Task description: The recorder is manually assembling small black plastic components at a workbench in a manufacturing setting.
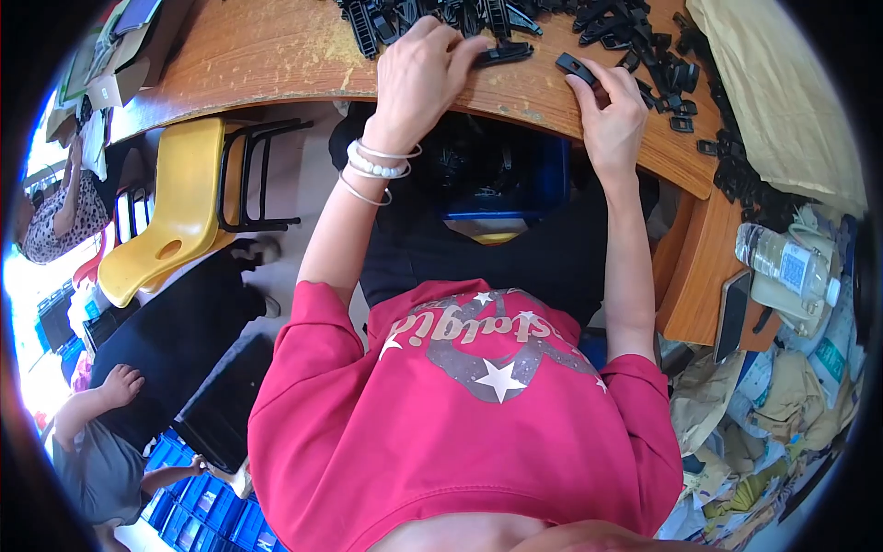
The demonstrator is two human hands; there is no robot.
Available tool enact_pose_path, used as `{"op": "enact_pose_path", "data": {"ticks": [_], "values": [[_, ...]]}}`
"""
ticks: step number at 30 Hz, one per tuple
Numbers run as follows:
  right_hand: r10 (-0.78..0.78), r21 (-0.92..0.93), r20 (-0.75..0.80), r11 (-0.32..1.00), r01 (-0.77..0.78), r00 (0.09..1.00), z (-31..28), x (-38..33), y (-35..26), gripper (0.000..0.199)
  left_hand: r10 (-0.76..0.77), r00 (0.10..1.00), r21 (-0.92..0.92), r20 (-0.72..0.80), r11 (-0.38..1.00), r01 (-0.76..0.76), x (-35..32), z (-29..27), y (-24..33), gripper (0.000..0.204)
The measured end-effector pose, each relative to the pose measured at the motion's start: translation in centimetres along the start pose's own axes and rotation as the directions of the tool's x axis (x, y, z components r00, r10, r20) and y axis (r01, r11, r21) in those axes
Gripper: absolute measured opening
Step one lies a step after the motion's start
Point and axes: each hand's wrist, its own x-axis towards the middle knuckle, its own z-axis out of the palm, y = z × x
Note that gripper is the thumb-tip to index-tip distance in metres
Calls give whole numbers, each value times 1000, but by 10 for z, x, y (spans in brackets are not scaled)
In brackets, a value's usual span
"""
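My left hand [418, 78], with pale bracelets on its wrist, is above the near edge of the wooden table [276, 55]. Its fingers are curled, and the thumb presses against a long black plastic piece [504, 55]. To the right, my right hand [614, 115] pinches a small black plastic buckle-like part [575, 68] between thumb and fingertips. The two parts are apart from each other. A heap of ribbed black plastic pieces [364, 28] lies beyond my left hand. Another pile of small black plastic parts [635, 37] spreads beyond and right of my right hand.
A blue bin [552, 179] sits under the table edge. On the right are a cream cloth sack [782, 92], a clear bottle [782, 258], a phone [732, 313] and crumpled bags [791, 396]. A yellow chair [179, 202] and other people [101, 469] are on the left.
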Motion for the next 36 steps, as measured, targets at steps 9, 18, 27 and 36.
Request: {"op": "enact_pose_path", "data": {"ticks": [9,18,27,36], "values": [[-87,368,294,929,-29,952,-6,21,-4,25,214,976,-167,41,965,-205,-12,2,-8,21],[-124,377,348,926,-18,929,4,19,-6,22,257,956,-278,145,937,-210,-4,0,-3,19],[-196,23,48,980,195,979,-24,-18,-29,8,599,755,270,267,706,-655,53,-3,16,28],[-47,-143,-38,989,41,998,-43,6,12,11,42,981,-581,187,810,76,-15,15,26,32]]}}
